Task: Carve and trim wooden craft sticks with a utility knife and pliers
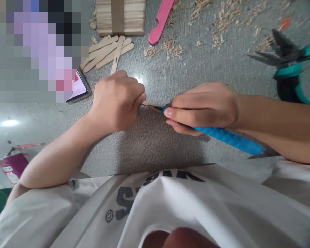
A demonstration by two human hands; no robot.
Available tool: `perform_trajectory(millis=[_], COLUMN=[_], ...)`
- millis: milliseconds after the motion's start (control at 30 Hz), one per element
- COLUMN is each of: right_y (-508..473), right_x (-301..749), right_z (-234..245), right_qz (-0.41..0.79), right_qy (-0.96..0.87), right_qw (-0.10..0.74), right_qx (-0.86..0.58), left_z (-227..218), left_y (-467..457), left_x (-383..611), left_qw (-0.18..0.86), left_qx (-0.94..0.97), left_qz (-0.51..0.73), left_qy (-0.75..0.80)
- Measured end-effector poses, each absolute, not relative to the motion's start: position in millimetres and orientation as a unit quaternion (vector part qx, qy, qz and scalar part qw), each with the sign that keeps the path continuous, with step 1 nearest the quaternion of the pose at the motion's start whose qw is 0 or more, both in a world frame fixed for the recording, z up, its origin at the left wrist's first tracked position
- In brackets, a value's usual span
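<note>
My left hand [117,100] is closed in a pinch on a thin wooden stick [151,105], held low over the grey mat [150,141]. Only a short tip of the stick shows between my hands. My right hand [204,108] is wrapped round a craft knife with a blue textured handle [229,138]. The knife's front end meets the stick's tip; the blade itself is hidden by my fingers.
Several loose wooden sticks [105,51] and a banded bundle of sticks [121,17] lie at the back. A pink stick [160,20], wood shavings [170,48], teal-handled pliers [291,65], a phone [79,89] and a purple packet [12,167] surround the mat.
</note>
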State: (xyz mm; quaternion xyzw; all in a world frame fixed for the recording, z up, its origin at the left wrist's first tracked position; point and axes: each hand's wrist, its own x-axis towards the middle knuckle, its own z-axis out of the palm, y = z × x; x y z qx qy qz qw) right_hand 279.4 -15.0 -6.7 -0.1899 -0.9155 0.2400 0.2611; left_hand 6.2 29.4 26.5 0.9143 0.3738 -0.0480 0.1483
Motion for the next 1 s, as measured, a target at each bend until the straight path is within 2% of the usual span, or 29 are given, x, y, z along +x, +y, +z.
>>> perform_trajectory(millis=[233, 400, 633, 800, 867, 1000], right_y=[-11.0, -10.6, -9.9, -8.9, -10.3, -15.1], right_x=[278.6, 273.6, 278.7, 285.2, 286.2, 287.4], right_z=[-9.8, -7.4, -13.6, -16.5, -17.4, -21.2], right_qz=[0.138, 0.172, 0.218, 0.264, 0.241, 0.123], right_qy=[-0.932, -0.922, -0.930, -0.907, -0.920, -0.955], right_qw=[0.267, 0.283, 0.205, 0.248, 0.231, 0.218], right_qx=[-0.204, -0.201, -0.212, -0.216, -0.205, -0.157], left_z=[25.6, 26.0, 26.5, 28.9, 29.1, 28.7], left_y=[28.2, 27.7, 28.4, 28.3, 28.4, 29.3], left_x=[5.9, 6.5, 5.5, 7.6, 7.5, 4.7], left_qw=[0.148, 0.159, 0.176, 0.163, 0.159, 0.157], left_qx=[0.913, 0.909, 0.908, 0.907, 0.907, 0.912], left_qz=[-0.035, -0.035, -0.013, -0.061, -0.070, -0.049], left_qy=[0.379, 0.384, 0.380, 0.384, 0.383, 0.376])
